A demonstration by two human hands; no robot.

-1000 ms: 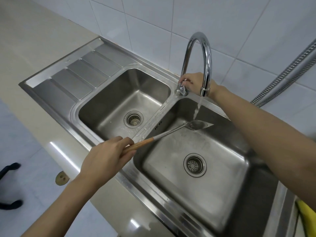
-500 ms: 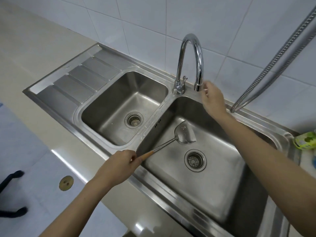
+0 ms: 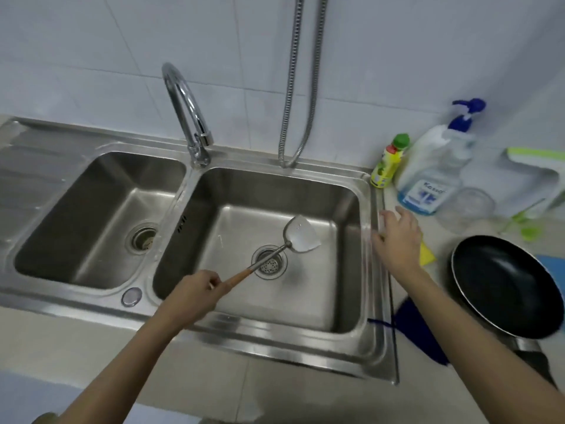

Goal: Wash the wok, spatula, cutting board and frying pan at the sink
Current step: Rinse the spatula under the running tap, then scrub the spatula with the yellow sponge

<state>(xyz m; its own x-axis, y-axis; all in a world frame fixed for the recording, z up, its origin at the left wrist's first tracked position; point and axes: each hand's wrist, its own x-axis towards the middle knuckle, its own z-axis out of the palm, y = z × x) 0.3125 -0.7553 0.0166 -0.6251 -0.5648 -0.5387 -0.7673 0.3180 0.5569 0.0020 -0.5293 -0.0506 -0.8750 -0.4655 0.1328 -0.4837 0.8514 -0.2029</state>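
Spatula (image 3: 301, 235) gripped by left hand (image 3: 195, 293) over sink (image 3: 371, 270); right hand (image 3: 397, 240) seemingly open

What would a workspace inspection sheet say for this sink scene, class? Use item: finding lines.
Surface: steel double sink, tap not running.
Job's things: spatula in the right basin; frying pan on the counter; wok and cutting board not seen.
Clutter: pump bottle, small green-capped bottle, yellow sponge.
Hands: left hand grips the spatula handle; right hand open, over the sponge.
Cables: metal hose on the wall.
Surroundings: white tiles.
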